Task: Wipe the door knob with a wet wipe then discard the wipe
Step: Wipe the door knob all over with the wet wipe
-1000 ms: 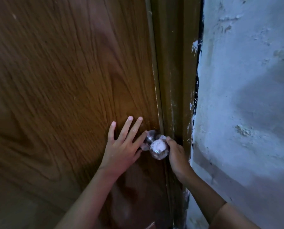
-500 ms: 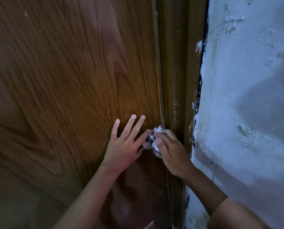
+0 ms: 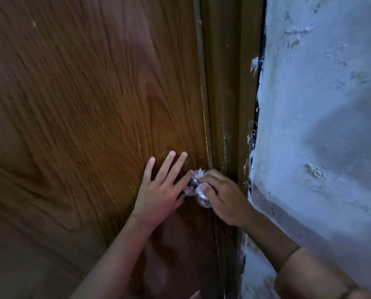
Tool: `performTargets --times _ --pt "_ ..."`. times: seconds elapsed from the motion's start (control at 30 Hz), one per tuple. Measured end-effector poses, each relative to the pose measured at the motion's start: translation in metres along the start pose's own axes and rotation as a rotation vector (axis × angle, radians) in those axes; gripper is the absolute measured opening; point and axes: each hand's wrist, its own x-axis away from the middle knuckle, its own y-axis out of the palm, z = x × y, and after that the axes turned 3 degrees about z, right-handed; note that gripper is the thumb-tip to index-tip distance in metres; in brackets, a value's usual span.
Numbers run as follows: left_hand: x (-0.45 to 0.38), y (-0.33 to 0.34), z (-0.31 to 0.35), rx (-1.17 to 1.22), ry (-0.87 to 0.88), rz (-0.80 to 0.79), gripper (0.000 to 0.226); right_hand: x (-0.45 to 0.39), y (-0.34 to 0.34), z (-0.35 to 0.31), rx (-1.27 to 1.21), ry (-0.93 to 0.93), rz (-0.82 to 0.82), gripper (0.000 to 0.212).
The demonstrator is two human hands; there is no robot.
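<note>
Here the left hand (image 3: 158, 195) lies flat against the wooden door (image 3: 83, 115), its fingers (image 3: 168, 165) spread and pointing up the panel, the thumb side touching the base of the door knob (image 3: 198, 196). The knob is a shiny metal one, set low on the door close to its right edge, just beside the brown door frame (image 3: 225, 93). The right hand (image 3: 223, 197) comes in from the lower right and is cupped over the knob, its fingers pressed together and curled around the metal with the wet wipe (image 3: 198, 174) pinched under them. A crumpled white tuft of the wipe sticks out above the fingertips at the top of the knob, and another pale bit shows between the two hands on the knob's left side. Only the lower rounded part of the knob is bare to the camera. To the right of the frame stands a rough whitewashed wall (image 3: 320, 126), with paint smears along the frame's edge
</note>
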Motion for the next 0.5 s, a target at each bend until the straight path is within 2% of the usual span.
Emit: performTargets --times 0.2,0.3,0.4,0.5 --pt "0.000 0.001 0.001 0.021 -0.007 0.012 0.055 -0.005 -0.008 -0.007 0.230 -0.249 -0.093 0.032" --pt "0.000 0.001 0.001 0.022 -0.007 0.008 0.056 -0.005 -0.005 -0.005 0.209 -0.244 -0.062 0.031" --pt "-0.001 -0.001 0.001 0.024 -0.009 0.000 0.056 -0.002 -0.003 0.002 -0.184 0.079 0.046 0.022" --pt "-0.002 -0.003 0.001 0.021 -0.012 -0.021 0.056 0.000 0.004 0.005 -0.572 0.473 0.143 0.027"
